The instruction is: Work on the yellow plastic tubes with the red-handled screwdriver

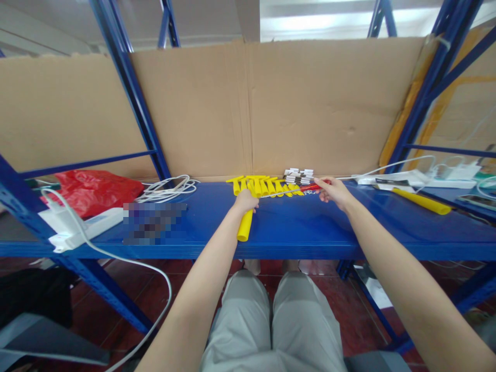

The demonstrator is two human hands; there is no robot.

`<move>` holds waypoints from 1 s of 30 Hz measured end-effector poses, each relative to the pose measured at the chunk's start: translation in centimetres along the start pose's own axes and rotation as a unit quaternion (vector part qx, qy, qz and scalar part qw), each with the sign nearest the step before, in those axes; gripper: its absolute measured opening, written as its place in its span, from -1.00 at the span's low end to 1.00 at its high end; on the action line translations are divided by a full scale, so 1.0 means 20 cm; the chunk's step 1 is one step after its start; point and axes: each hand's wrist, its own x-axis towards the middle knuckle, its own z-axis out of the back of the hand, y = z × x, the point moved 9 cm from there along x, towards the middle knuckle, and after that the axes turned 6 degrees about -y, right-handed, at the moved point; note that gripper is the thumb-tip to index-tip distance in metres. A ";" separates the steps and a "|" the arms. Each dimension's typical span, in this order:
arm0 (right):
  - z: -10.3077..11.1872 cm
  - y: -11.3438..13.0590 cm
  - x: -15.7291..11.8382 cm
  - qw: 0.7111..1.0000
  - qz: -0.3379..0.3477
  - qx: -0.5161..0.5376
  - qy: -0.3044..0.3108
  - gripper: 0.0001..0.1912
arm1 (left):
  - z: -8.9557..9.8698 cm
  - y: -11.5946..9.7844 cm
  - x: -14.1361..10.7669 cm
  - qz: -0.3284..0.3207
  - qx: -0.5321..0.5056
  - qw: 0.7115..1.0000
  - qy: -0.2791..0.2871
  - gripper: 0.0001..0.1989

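Note:
My left hand (245, 200) is closed around a yellow T-shaped plastic piece (244, 227), its round tubular handle pointing toward me near the front of the blue shelf. In my right hand (334, 191) is a red-handled screwdriver (310, 188). Its long thin shaft runs left to the head of the yellow piece; whether the tip touches is too small to tell. Behind my left hand lies a row of several similar yellow pieces (268, 186). A stack of small white and dark pieces (299, 175) stands at the back, beside that row.
On the left of the blue shelf (294, 227) are a red plastic bag (104, 191), a coiled white cable (166, 188) and a white power strip (96, 225). A longer yellow piece (422, 201) lies at right near more cables. Cardboard (329, 103) closes the back.

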 end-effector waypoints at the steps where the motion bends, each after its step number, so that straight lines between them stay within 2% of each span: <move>1: 0.00 0.00 0.00 1.000 0.003 -0.001 0.000 -0.71 | 0.00 0.00 0.00 -0.001 -0.001 1.000 -0.001 -0.83; 8: 0.01 -0.01 0.01 1.000 0.002 -0.004 -0.001 -0.70 | 0.00 0.00 0.00 0.003 0.004 1.000 0.001 -0.87; 14: 0.00 -0.03 0.00 0.999 -0.042 -0.004 -0.007 -0.74 | 0.00 -0.01 -0.01 0.002 -0.001 1.000 0.000 -0.83; 19: 0.00 -0.06 0.01 0.996 -0.071 0.046 0.001 -0.74 | -0.01 0.00 -0.01 0.004 -0.001 1.000 0.006 -0.84; 24: -0.02 -0.06 0.02 0.995 -0.062 0.081 0.018 -0.74 | -0.02 0.01 0.01 0.007 -0.010 1.000 0.006 -0.80; 30: 0.01 -0.07 0.06 0.996 -0.045 0.075 0.017 -0.73 | -0.02 0.01 0.02 0.006 -0.016 1.000 0.008 -0.77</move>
